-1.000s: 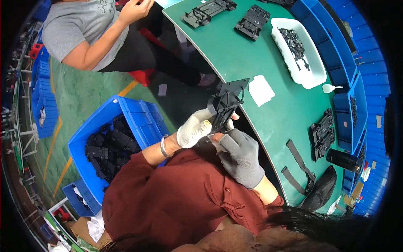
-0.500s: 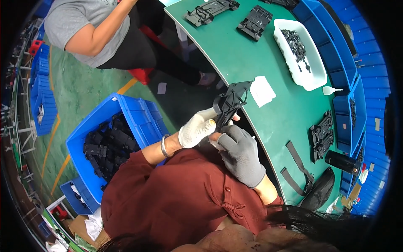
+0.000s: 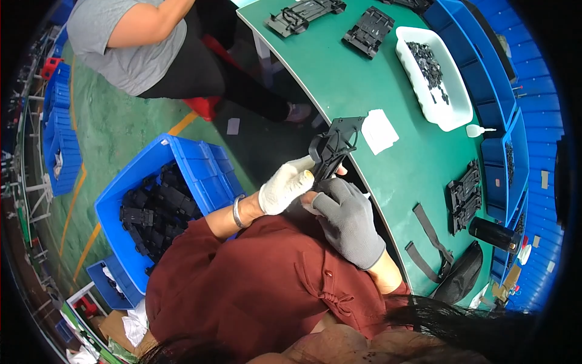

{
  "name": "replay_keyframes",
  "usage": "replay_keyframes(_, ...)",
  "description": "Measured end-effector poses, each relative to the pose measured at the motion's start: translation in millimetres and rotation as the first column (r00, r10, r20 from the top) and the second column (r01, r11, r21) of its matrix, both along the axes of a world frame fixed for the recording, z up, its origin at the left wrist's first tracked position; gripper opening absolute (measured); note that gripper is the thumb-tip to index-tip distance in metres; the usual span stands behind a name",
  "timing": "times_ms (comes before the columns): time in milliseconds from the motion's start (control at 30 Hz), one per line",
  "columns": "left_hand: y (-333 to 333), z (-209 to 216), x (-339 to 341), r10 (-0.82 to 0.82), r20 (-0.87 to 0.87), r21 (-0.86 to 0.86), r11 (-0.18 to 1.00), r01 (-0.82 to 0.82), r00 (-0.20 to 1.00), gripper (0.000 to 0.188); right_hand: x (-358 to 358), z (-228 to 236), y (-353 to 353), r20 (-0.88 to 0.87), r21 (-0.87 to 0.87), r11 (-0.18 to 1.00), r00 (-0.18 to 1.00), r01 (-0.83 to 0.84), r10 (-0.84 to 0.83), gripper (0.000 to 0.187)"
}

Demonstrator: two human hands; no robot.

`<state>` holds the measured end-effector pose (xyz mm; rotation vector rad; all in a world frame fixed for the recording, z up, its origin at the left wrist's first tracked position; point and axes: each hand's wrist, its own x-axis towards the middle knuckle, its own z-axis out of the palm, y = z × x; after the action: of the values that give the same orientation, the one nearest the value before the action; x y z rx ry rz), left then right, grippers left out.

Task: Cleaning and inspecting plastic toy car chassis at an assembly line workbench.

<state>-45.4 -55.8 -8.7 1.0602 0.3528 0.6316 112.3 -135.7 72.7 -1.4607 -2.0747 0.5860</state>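
A black plastic frame part [image 3: 337,141] is held up at the table's near edge, tilted, its far end by a white paper sheet [image 3: 380,131]. My left hand [image 3: 287,185], in a white glove, is closed round its lower left side. My right hand [image 3: 347,216], in a grey glove with bare fingertips, is at the part's lower end. Its thumb and fingers are drawn together there; what they pinch, if anything, is hidden.
On the green table [image 3: 339,79] are a white tray [image 3: 450,115] of small black pieces, similar black parts [image 3: 464,197], a black bottle [image 3: 494,235] and a strapped black pouch [image 3: 462,274]. At left stands a blue crate [image 3: 112,203] of black parts. A person [image 3: 139,48] stands beyond.
My right hand has shifted very slightly at the part's lower end. The part and my left hand hardly move. The other person's arm has risen.
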Motion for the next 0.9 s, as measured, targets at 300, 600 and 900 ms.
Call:
replay_keyframes(300, -1.0, -2.2, -0.9, -0.023, 0.035, -0.071, 0.997, 0.026, 0.999, 0.082, 0.2, 0.6, 2.6, 0.0, 0.023, 1.0, 1.0, -0.014, 0.014, 0.025)
replay_keyframes(600, -2.1, -6.0, -2.7, -0.033, 0.035, -0.12, 0.992, 0.037, 0.999, 0.08, -1.6, -0.8, 4.1, 0.002, 0.02, 1.0, 1.0, -0.014, 0.014, 0.025)
replay_keyframes(900, 1.6, 7.0, -1.6, -0.022, 0.115, -0.191, 0.981, 0.044, 0.993, 0.083, 10.1, 7.9, -2.9, -0.013, 0.019, 0.999, 0.999, 0.033, -0.033, 0.026)
